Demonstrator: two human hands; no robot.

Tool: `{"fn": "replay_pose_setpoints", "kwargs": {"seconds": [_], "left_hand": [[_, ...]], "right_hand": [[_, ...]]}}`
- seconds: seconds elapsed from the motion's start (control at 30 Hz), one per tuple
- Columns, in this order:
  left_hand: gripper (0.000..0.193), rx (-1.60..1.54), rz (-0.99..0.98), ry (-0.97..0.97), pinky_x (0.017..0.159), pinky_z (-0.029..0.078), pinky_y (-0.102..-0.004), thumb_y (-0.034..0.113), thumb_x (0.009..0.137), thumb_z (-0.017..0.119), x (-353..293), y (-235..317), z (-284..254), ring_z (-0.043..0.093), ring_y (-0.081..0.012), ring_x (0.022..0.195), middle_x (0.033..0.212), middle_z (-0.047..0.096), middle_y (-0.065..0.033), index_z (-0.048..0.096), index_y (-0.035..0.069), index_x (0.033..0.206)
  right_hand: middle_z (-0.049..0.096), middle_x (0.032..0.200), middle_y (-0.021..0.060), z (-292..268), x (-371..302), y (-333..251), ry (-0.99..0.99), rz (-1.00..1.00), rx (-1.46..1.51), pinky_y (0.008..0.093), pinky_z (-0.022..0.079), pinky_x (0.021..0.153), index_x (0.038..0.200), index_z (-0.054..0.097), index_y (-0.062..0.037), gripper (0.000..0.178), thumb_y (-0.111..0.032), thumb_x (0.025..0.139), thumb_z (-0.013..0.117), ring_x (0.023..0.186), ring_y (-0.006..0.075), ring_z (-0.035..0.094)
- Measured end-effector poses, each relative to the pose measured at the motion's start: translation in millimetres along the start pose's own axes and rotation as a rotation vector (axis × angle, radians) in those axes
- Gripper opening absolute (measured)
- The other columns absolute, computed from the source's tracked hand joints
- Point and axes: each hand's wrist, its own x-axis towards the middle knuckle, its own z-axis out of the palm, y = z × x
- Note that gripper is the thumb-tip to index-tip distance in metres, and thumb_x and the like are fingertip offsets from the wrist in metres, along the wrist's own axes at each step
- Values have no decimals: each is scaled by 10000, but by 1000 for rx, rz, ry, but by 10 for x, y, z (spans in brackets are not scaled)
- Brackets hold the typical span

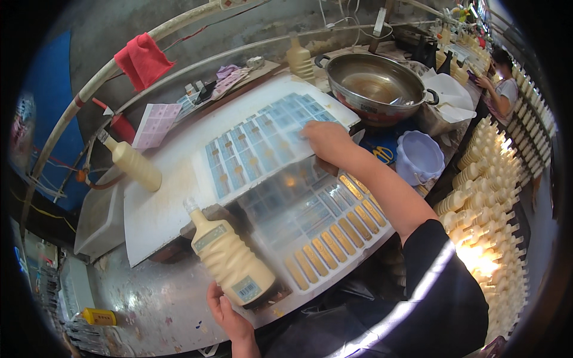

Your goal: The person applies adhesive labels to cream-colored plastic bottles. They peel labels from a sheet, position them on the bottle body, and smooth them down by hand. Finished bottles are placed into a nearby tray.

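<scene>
A cream-coloured bottle (230, 259) with a rippled body and a clear neck leans at a slant near the front of the bench. It carries a label at the shoulder and a barcode label near the base. My left hand (231, 316) is beside its lower end, fingers apart, not wrapped round it. Across the white board, my right hand (327, 142) has its fingers bent together at the right part of a sheet of blue labels (256, 149); the fingertips are partly hidden. Below that arm lies a clear plastic-covered tray of gold strips (327, 247) and blue labels.
Another cream bottle (138, 167) stands on the left of the white board (164, 215), one more (300, 59) behind. A large metal pan (373, 83) and lavender basin (419, 156) sit at right. Crowded bottles (486, 221) fill the far right, where another person (504, 89) stands. A red cloth (143, 61) hangs on a curved pole.
</scene>
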Motion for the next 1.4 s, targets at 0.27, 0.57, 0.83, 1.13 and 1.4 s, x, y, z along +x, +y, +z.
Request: {"fn": "replay_pose_setpoints", "kwargs": {"seconds": [0.27,0.57,0.83,1.13,1.4], "left_hand": [[449,-5,-13,8,1095,409,-369,159,997,505,-12,-131,-111,546,-211,1215,1318,561,-124,468,-19,1408],[466,87,27,-5,1095,414,-436,254,1029,517,42,-69,-18,562,-287,1235,1360,568,-183,498,-45,1386],[458,79,17,30,1086,427,-413,243,1033,510,27,3,99,562,-278,1237,1346,573,-176,503,-60,1378],[517,610,271,-49,1053,454,-451,387,1076,433,72,-68,2,558,-401,1240,1366,552,-257,640,-14,1327],[344,139,49,89,981,509,-391,207,1057,533,65,34,186,624,-270,1127,1224,596,-142,645,-64,1236]], "right_hand": [[637,1060,133,-123,-209,-64,-221,43,-31,457,577,758,1058,698,-70,213,-44,881,584,875,365,700],[600,951,131,-247,-347,-94,-39,-117,-81,425,588,671,1060,641,-62,191,-52,870,620,778,324,701],[632,917,110,-140,-354,64,-3,-123,127,431,566,664,826,697,-64,58,-101,836,653,800,348,678],[621,632,-6,-1445,-481,853,-274,682,1247,226,286,330,1091,769,-18,280,-213,891,747,381,33,445],[721,914,122,-2264,-1208,3199,526,659,17,375,506,666,1379,619,-103,441,-126,941,576,764,231,647]]}}
